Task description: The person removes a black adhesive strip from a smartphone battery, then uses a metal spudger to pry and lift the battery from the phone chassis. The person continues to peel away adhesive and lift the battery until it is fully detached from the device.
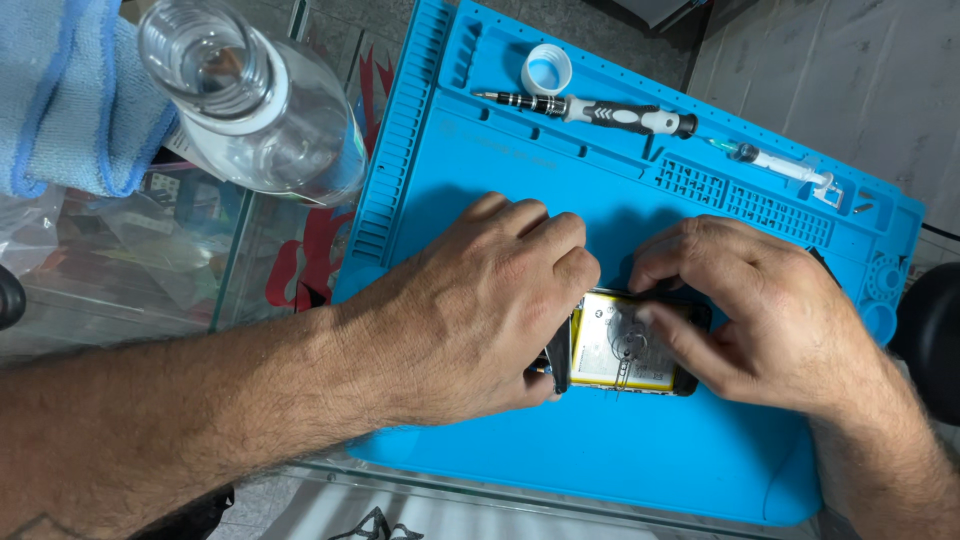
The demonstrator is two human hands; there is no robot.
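An opened phone [625, 345] with a pale yellow battery showing lies on a blue silicone work mat [620, 450]. My left hand [480, 300] covers the phone's left end, fingers curled over it and holding it down. My right hand [750, 310] rests over the phone's right end, its thumb pressing on the battery area and its fingers bent along the top edge. Most of the phone's ends are hidden under both hands.
A black-and-grey precision screwdriver [590, 110], a white bottle cap [546, 70] and a small syringe [780, 165] lie in the mat's top trays. An open clear bottle [250, 100] and a blue cloth [70, 95] sit on the glass counter at left.
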